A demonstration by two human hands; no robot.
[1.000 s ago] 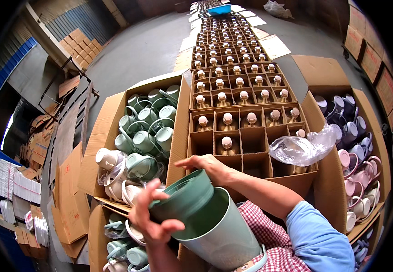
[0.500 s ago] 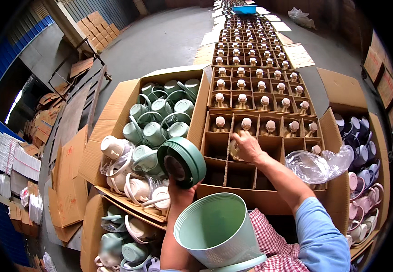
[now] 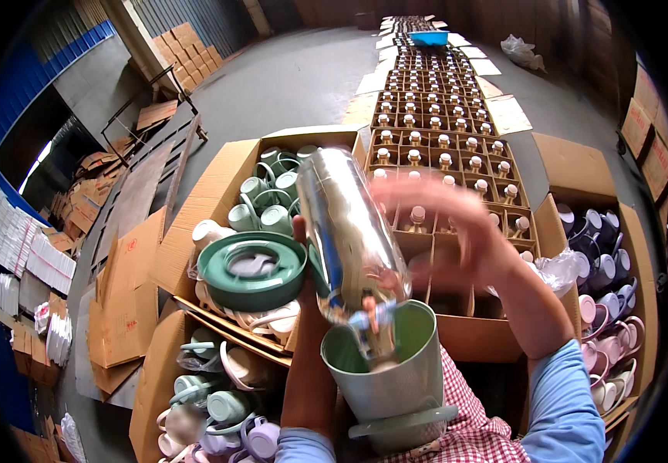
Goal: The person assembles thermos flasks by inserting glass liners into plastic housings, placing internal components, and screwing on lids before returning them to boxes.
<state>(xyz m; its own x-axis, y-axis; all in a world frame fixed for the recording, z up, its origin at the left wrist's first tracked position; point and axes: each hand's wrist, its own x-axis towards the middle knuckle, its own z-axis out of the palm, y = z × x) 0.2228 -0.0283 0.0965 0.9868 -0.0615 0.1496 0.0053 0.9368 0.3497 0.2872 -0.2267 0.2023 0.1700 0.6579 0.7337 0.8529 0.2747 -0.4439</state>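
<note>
A silvered glass flask liner (image 3: 349, 224) stands tilted, its narrow neck pointing down into the mouth of a pale green flask body (image 3: 388, 393). That body rests in my lap, over a red checked cloth. My left hand (image 3: 303, 270), mostly hidden behind the liner, holds a dark green round plastic ring (image 3: 253, 274) with a hole in its middle; its fingers show at the liner's left side. To the right of the liner is my right hand (image 3: 469, 235), blurred, fingers spread and curved, apparently free of the glass.
Divided cartons of liners (image 3: 446, 181) run back in a long row, a blue basin (image 3: 429, 38) on top. Left are boxes of green and cream flask parts (image 3: 276, 220); right, a box of dark, pink and cream ones (image 3: 604, 270). Clear plastic (image 3: 558, 270) lies over a carton edge.
My right hand has lifted a liner from the carton and brought it neck down to the green body, then come away from it. The green ring has moved left and tipped flatter.
</note>
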